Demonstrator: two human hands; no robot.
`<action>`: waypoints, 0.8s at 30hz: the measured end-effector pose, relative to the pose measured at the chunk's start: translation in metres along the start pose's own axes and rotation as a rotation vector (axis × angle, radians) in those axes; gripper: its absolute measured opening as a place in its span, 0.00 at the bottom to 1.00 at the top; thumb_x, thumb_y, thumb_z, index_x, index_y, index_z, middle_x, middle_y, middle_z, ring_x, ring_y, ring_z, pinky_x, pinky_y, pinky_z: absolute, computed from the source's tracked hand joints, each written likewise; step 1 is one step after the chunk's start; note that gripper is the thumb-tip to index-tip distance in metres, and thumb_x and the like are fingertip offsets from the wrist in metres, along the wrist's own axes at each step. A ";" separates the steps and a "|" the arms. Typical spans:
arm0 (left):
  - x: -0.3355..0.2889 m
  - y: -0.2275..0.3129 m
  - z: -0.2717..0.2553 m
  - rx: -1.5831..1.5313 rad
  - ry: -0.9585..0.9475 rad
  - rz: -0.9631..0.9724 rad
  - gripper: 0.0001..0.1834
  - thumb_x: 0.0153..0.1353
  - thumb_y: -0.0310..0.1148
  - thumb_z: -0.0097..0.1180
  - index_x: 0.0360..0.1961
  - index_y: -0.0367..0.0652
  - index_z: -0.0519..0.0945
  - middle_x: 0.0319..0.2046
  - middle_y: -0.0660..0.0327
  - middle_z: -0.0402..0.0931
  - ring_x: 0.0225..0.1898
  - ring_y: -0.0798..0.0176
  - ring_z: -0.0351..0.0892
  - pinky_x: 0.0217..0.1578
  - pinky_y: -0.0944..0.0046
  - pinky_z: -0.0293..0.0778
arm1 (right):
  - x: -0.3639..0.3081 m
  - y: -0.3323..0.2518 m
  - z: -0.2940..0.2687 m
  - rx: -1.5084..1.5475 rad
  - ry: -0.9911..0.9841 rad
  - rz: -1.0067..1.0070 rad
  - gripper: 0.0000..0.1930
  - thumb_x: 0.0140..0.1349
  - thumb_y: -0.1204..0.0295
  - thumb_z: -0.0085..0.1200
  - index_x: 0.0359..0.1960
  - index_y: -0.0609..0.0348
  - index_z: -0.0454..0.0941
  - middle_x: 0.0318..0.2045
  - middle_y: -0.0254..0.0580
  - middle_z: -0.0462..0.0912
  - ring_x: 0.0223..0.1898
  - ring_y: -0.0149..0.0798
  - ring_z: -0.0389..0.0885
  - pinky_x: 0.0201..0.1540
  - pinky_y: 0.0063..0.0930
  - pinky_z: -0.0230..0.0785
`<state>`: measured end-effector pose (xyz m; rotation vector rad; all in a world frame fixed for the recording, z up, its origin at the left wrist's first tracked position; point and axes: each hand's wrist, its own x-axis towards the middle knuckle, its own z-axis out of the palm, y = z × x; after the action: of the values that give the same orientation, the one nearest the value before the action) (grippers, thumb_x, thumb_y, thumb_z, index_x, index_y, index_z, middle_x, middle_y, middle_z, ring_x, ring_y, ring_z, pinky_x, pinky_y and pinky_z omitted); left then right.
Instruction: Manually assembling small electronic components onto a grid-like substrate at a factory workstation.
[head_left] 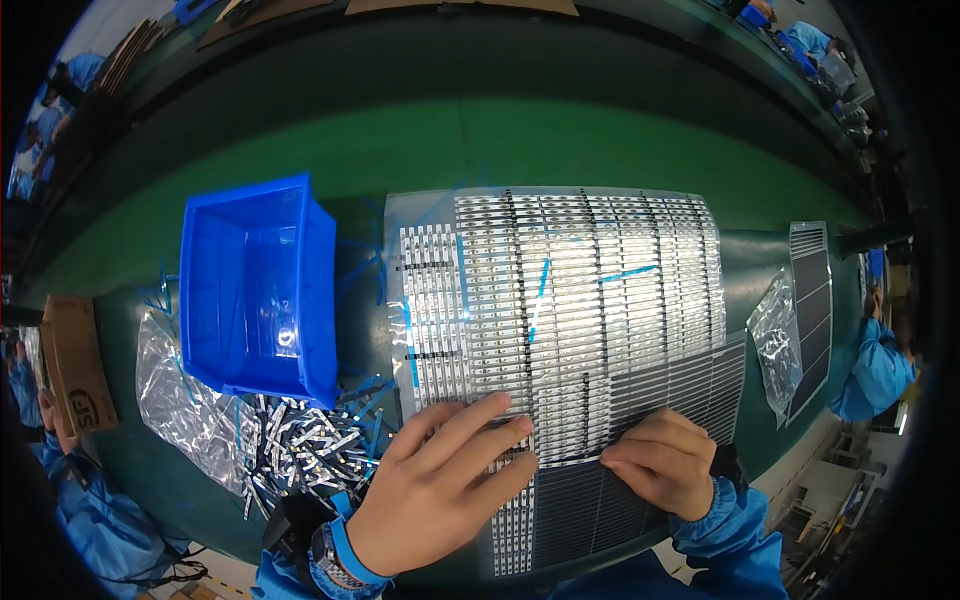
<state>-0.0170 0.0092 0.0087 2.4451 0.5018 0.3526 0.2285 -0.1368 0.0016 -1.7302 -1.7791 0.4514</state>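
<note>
A panel of narrow white circuit strips [560, 300], dotted with small components, lies flat on the table in front of me. Over its near edge my left hand [440, 490] rests palm down, fingers spread and touching the strips. My right hand [665, 462] is closed in a pinch, thumb and forefinger at the end of a thin white strip [570, 462]; the fingers partly hide that end. Beneath both hands is a dark lined backing sheet [590, 510], and another striped dark part [690, 385] extends beyond my right hand.
An open blue bin [260, 290] stands at the left. Loose cut strips [310, 445] are heaped before it, beside clear plastic wrap [190, 410]. Blue tape pieces [540, 300] lie on the panel. At right are a dark sheet [812, 310] and a plastic bag [775, 345]. Co-workers sit at both sides.
</note>
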 end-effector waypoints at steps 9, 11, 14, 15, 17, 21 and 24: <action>0.000 0.005 0.002 0.109 -0.029 0.043 0.13 0.57 0.38 0.66 0.44 0.66 0.92 0.56 0.67 0.79 0.64 0.54 0.73 0.59 0.49 0.69 | 0.001 0.000 -0.003 0.011 -0.030 -0.020 0.13 0.47 0.75 0.76 0.36 0.56 0.91 0.32 0.37 0.85 0.31 0.35 0.83 0.31 0.26 0.78; 0.001 0.007 0.003 0.141 -0.034 0.050 0.14 0.57 0.39 0.65 0.44 0.67 0.92 0.55 0.67 0.79 0.64 0.55 0.73 0.60 0.49 0.68 | 0.001 0.001 -0.002 0.018 -0.031 -0.021 0.13 0.47 0.76 0.76 0.37 0.56 0.90 0.32 0.37 0.86 0.31 0.35 0.83 0.31 0.26 0.78; 0.002 0.010 0.002 0.179 -0.046 0.047 0.15 0.58 0.39 0.64 0.45 0.69 0.91 0.54 0.67 0.78 0.63 0.55 0.73 0.60 0.49 0.68 | 0.001 -0.001 -0.001 0.024 -0.003 -0.005 0.13 0.44 0.76 0.77 0.34 0.55 0.91 0.30 0.34 0.86 0.30 0.35 0.83 0.32 0.27 0.78; 0.001 0.011 0.002 0.186 -0.054 0.036 0.15 0.58 0.39 0.63 0.46 0.69 0.91 0.54 0.67 0.78 0.63 0.55 0.73 0.61 0.49 0.68 | 0.001 -0.001 -0.001 0.032 -0.002 -0.005 0.13 0.44 0.76 0.77 0.34 0.55 0.91 0.30 0.34 0.86 0.30 0.35 0.83 0.32 0.27 0.78; 0.000 0.013 0.002 0.173 -0.060 0.033 0.16 0.57 0.36 0.65 0.47 0.66 0.90 0.55 0.65 0.76 0.65 0.56 0.72 0.61 0.49 0.68 | 0.001 -0.001 -0.002 0.040 0.000 -0.004 0.13 0.44 0.76 0.77 0.34 0.56 0.91 0.30 0.34 0.86 0.31 0.35 0.83 0.32 0.27 0.78; 0.002 0.014 0.002 0.163 -0.081 0.008 0.18 0.56 0.33 0.66 0.49 0.64 0.88 0.57 0.64 0.75 0.65 0.56 0.71 0.62 0.48 0.67 | 0.000 -0.001 0.000 0.051 -0.004 0.003 0.13 0.44 0.76 0.77 0.34 0.56 0.91 0.30 0.35 0.86 0.31 0.35 0.83 0.32 0.27 0.78; 0.002 0.015 0.003 0.165 -0.083 0.001 0.19 0.57 0.33 0.65 0.50 0.64 0.88 0.57 0.64 0.74 0.64 0.56 0.72 0.62 0.48 0.67 | 0.000 0.000 0.001 0.055 -0.001 -0.001 0.13 0.45 0.76 0.77 0.34 0.56 0.91 0.31 0.35 0.86 0.31 0.35 0.84 0.32 0.26 0.78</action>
<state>-0.0104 -0.0024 0.0156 2.6070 0.5114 0.2172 0.2280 -0.1364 0.0009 -1.6913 -1.7515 0.4963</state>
